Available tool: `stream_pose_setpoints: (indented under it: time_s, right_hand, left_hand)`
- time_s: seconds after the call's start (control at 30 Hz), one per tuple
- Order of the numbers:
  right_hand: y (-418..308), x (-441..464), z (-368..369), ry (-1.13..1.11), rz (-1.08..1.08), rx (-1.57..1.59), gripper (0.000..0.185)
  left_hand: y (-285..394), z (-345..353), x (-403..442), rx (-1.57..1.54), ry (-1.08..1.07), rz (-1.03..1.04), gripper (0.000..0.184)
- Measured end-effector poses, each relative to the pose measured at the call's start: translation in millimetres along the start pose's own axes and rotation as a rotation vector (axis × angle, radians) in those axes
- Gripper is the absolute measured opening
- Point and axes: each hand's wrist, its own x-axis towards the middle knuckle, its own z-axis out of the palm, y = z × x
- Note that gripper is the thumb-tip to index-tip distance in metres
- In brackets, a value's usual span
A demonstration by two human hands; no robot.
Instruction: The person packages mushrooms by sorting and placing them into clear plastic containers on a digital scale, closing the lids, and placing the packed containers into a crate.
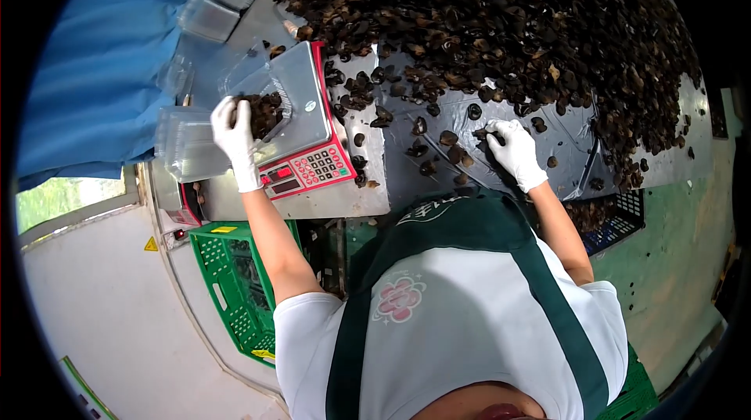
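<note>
Green apron [461, 231] nearest the camera; dark pieces [266, 112] sit in a clear tray [287, 104] on a red-edged scale [319, 163].
Left hand [233, 134] curls at the tray, hold not determinable; right hand [514, 152], fingertips bunched, is at loose pieces [448, 138] beside the main heap [501, 21], clamping not determinable. Step judged: portioning by weight; next move appears to call for a small, controlled pinch.

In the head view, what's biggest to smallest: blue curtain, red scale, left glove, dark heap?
1. Dark heap
2. Blue curtain
3. Red scale
4. Left glove
Only how they look; nearness affects this.
</note>
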Motion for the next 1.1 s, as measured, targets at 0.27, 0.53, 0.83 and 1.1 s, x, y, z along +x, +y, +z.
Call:
stream_pose_setpoints:
  time_s: [0.27, 0.53, 0.83, 1.1]
  right_hand:
    - [-7.3, 1.1, -10.3, -0.056, 0.066, -0.012, 0.017]
    - [-5.0, 7.6, -15.9, -0.059, 0.123, 0.045, 0.018]
    - [-9.4, 6.6, -4.3, 0.147, 0.002, -0.082, 0.019]
    - [-56.6, 8.8, -17.8, -0.374, 0.409, 1.249, 0.036]
  left_hand:
    - [45.6, 1.4, -3.5, 0.528, -0.250, 0.150, 0.051]
    - [144.8, 68.8, -83.5, -0.116, -0.491, -0.137, 0.026]
    - [135.9, 131.8, -139.5, -0.014, -0.592, -0.134, 0.029]
    - [224.0, 112.3, -166.2, -0.704, -0.773, -0.140, 0.041]
